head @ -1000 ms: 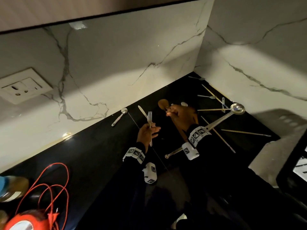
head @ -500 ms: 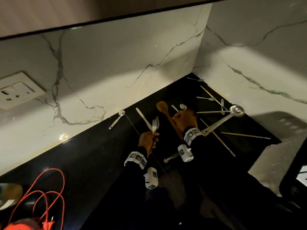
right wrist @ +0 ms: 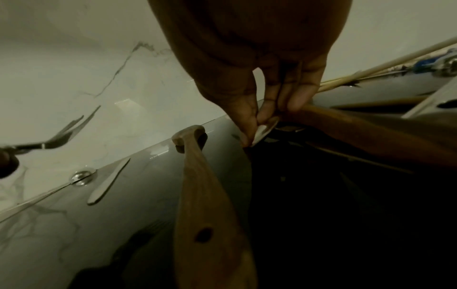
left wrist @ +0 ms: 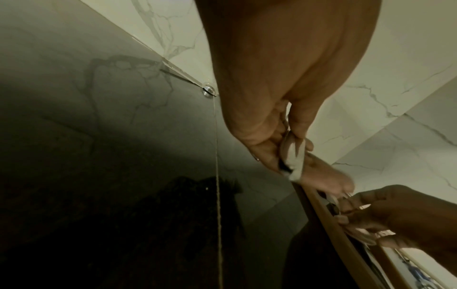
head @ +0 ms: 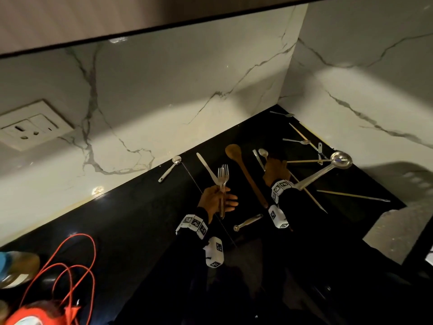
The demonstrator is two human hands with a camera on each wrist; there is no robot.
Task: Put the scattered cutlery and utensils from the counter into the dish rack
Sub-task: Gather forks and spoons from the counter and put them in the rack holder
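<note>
Left hand [head: 216, 199], centre of the head view, grips two forks [head: 222, 178] by the handles, tines up toward the wall, clear of the black counter [head: 131, 221]. Right hand [head: 275, 168], right of centre, is down on the counter with thumb and forefinger closed on the bowl of a small steel spoon [right wrist: 264, 130], as the right wrist view shows; the spoon is pinched but not yet lifted. A wooden spoon [head: 246, 174] lies just left of that hand, a table knife [head: 206, 168] further left, a ladle [head: 328, 168] and thin sticks to the right. The dish rack is not in view. Judgement: the step in hand is gathering the small spoon. The pinch sits on a smooth curved bowl and may slip; tilt the spoon up, then shift the grip to the handle before carrying. Lift straight to avoid dragging the neighbouring wooden handle. Pass it to the fork bundle with handles aligned.
</note>
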